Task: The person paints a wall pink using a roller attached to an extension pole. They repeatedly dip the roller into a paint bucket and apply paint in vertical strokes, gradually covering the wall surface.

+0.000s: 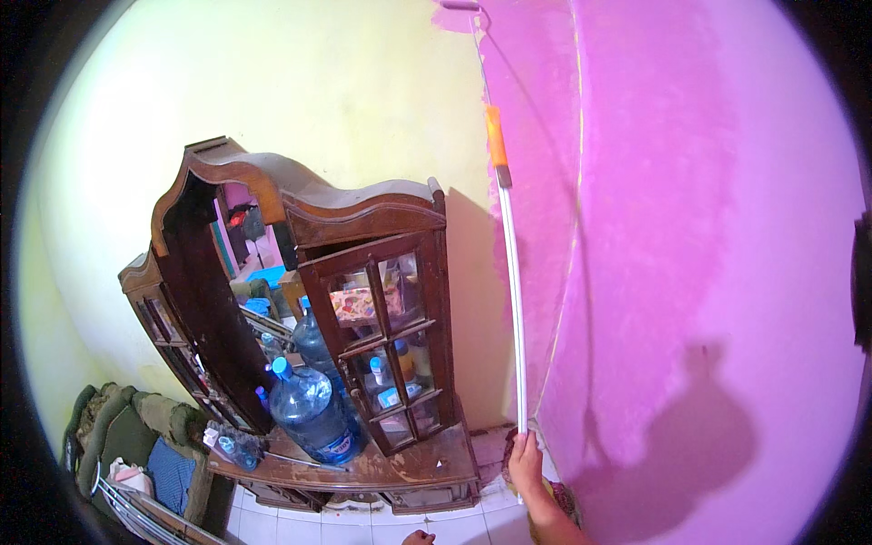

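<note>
My right hand (526,462) grips the lower part of a long white extension pole (516,300). The pole rises nearly upright to an orange handle (496,136). A thin metal rod runs from that handle to a paint roller (460,5) at the top edge, over the pink paint on the wall. Beside the roller the back wall (381,88) is pale yellow; a strip near the corner and the right-hand wall (654,204) are pink. Only the fingers of my left hand (418,538) show at the bottom edge, above the tiles, away from the pole; whether they hold something cannot be told.
A dark wooden cabinet (371,218) with a mirror and glass-paned doors stands against the yellow wall. Large blue water bottles (310,409) stand on its ledge. At lower left are a green sofa (122,422) and metal tubing (146,514). White floor tiles (347,533) show below.
</note>
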### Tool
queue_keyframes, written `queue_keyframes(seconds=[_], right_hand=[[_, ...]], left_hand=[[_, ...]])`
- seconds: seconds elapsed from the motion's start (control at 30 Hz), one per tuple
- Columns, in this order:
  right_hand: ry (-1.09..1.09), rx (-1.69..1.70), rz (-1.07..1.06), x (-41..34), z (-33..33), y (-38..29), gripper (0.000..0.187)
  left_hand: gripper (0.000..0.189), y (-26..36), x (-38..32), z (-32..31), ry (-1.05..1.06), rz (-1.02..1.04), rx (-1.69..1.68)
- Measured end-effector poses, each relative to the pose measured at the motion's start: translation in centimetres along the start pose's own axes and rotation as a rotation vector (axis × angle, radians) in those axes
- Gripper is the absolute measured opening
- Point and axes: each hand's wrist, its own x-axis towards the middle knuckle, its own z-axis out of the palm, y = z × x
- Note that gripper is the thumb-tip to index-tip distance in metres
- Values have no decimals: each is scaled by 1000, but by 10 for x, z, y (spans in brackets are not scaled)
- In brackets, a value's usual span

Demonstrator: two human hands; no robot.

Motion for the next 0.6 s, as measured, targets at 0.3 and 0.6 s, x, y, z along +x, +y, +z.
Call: queue_keyframes(seconds=[0.3,0.6], right_hand=[[10,62,8,-33,0,11,33],[-19,-7,-28,36,-5,-29,31]], left_hand=[[51,7,-5,-6,-5,-71,-60],[51,9,-10,-6,-7,-76,-69]])
